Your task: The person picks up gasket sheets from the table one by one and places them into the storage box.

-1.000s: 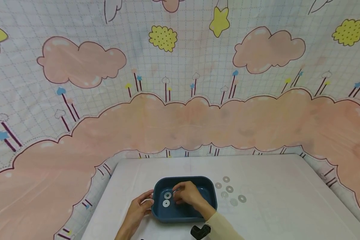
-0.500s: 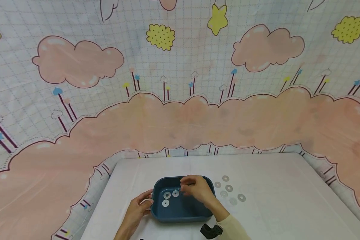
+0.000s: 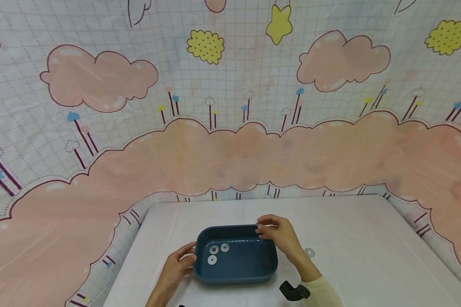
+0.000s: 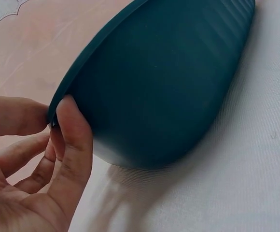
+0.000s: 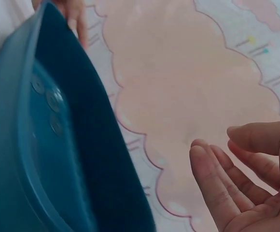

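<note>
A dark blue plastic tray (image 3: 249,262) stands on the white table, with three flat metal washers (image 3: 212,259) lying at the left of its floor. My left hand (image 3: 176,262) pinches the tray's left rim between thumb and fingers, as the left wrist view shows of the tray wall (image 4: 154,87). Over the tray's back right corner is my right hand (image 3: 280,236), its fingers loosely bent. In the right wrist view nothing sits between the fingers (image 5: 207,169) and thumb. Beyond that hand, one washer (image 3: 309,252) shows on the table; the hand and forearm hide the area where others lay.
A white cloth covers the table (image 3: 361,256), which reaches back to a patterned curtain (image 3: 230,157). A black wrist strap piece (image 3: 293,291) sits by the right sleeve (image 3: 322,294).
My right hand has let go of a third washer inside the tray, then moved right and back to the tray's far right corner. The left hand keeps its grip on the rim.
</note>
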Demonstrator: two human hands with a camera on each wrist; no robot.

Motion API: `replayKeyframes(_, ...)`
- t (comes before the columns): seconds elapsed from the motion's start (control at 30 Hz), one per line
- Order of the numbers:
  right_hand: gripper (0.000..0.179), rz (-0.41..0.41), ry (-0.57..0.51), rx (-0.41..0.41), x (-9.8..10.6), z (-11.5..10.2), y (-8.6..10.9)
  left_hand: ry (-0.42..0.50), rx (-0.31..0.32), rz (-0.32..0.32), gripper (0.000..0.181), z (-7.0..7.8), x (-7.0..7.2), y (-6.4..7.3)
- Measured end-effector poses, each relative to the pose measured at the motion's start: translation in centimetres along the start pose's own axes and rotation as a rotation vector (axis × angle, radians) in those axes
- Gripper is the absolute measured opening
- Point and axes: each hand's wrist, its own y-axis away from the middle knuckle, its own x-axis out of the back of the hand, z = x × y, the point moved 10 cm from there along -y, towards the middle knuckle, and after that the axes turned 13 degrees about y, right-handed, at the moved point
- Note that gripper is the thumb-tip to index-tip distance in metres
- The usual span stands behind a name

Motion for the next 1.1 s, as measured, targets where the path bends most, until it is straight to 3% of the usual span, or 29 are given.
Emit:
replayKeyframes(0.23, 0.025, 0.09, 0.042, -0.008, 3.8, 0.9, 0.3, 0.006, -0.008, -0.012, 0.049, 0.2, -0.2, 0.1)
replayKeyframes(0.7, 0.028, 0.18, 0.272, -0.047, 9.6, 4.6, 1.8, -0.007, 0.016, -0.019, 0.051, 0.0, -0.1, -0.2)
replayKeyframes(1.1, 0.037, 0.177, 0.419, -0.087, 11.8, 7.9, 2.6, -0.011, 0.003, -0.024, 0.052, 0.1, -0.1, -0.2)
